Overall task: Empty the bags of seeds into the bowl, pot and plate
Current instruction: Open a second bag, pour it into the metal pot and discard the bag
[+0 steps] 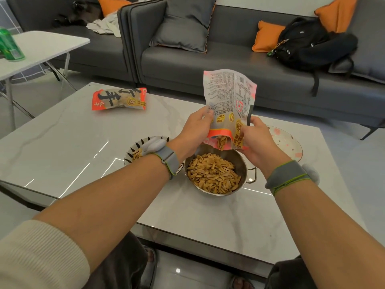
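You hold the open bag (pixel 229 105) upside down over the steel pot (pixel 239 163), its long axis close to upright, mouth down and sealed end up toward the sofa (pixel 187 65). Your left hand (pixel 194 132) pinches its left edge and your right hand (pixel 255 140) grips its right lower corner, fingers curled on the packet. Seeds (pixel 222 141) hang at the mouth just above the heap of seeds in the pot. The side facing you carries dense small print, too fine to read, with round yellow seals near the mouth. A second bag (pixel 118 99) lies flat on the table (pixel 62 142), well apart to the left, with bold black characters that may read 瓜子. The striped bowl (pixel 133 155) sits behind your left wrist, the plate (pixel 289 142) behind your right.
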A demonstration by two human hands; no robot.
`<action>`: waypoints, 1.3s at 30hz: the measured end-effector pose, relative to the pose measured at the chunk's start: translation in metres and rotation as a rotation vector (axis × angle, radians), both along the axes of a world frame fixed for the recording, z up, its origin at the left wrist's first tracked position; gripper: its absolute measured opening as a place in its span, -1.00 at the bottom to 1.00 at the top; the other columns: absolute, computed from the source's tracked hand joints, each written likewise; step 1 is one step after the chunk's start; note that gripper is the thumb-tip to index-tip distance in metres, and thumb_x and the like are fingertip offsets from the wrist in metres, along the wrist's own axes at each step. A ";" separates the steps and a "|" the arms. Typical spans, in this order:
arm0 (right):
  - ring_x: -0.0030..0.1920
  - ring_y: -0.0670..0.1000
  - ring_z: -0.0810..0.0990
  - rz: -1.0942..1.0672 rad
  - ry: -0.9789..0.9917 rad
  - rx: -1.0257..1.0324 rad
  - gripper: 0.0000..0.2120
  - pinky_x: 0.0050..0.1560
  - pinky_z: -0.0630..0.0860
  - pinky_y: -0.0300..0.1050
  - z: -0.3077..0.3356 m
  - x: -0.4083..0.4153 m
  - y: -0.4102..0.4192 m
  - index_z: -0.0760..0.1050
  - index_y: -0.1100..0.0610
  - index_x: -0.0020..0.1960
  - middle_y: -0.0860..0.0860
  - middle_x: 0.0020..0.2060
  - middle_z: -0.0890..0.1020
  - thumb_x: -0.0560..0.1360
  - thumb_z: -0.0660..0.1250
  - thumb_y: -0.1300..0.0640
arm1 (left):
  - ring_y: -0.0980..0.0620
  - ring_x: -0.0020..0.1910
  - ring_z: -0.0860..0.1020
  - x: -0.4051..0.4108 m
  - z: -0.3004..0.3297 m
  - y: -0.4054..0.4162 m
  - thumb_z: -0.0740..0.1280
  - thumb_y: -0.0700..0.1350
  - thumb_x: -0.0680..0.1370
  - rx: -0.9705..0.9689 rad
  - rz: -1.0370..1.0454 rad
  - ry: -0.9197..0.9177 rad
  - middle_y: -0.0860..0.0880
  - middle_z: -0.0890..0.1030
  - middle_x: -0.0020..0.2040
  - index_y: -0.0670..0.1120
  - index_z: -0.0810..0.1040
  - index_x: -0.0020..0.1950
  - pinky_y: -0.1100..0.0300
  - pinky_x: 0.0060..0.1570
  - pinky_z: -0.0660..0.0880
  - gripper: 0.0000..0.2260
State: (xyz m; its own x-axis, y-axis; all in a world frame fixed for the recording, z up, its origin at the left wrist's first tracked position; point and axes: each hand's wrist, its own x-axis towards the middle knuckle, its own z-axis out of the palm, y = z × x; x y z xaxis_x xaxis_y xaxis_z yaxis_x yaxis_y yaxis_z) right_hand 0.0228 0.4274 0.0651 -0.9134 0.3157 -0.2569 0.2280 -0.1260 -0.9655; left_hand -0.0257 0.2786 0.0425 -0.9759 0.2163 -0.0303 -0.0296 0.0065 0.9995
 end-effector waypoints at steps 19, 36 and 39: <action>0.04 0.09 0.76 0.017 -0.007 0.015 -0.67 0.11 0.72 0.22 0.000 -0.002 0.001 0.38 -0.04 0.38 0.05 0.09 0.69 0.74 0.12 0.31 | 0.00 0.22 0.71 -0.004 0.000 -0.003 0.11 -0.01 0.81 0.049 -0.002 -0.018 0.02 0.69 0.32 0.05 0.50 0.50 -0.10 0.22 0.68 -0.69; 0.04 0.09 0.75 0.018 -0.012 -0.001 -0.61 0.10 0.72 0.23 0.002 -0.002 0.004 0.38 0.00 0.41 0.04 0.06 0.68 0.71 0.10 0.36 | -0.01 0.21 0.71 -0.007 0.002 -0.006 0.11 0.00 0.80 0.035 -0.006 -0.020 0.03 0.70 0.31 0.05 0.49 0.53 -0.13 0.22 0.67 -0.67; -0.01 0.05 0.75 0.023 -0.009 0.022 -0.64 0.10 0.72 0.20 0.003 -0.002 0.003 0.37 -0.03 0.37 0.01 0.02 0.68 0.72 0.10 0.35 | 0.00 0.22 0.71 -0.006 0.002 -0.005 0.11 0.00 0.80 0.031 -0.017 -0.012 0.04 0.69 0.32 0.05 0.49 0.54 -0.11 0.22 0.68 -0.66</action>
State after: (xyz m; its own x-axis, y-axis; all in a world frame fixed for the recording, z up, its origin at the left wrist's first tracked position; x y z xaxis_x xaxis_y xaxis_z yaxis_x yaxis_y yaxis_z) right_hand 0.0211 0.4305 0.0676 -0.9182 0.3000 -0.2587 0.2396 -0.0994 -0.9658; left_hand -0.0315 0.2735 0.0446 -0.9717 0.2339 -0.0347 -0.0413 -0.0237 0.9989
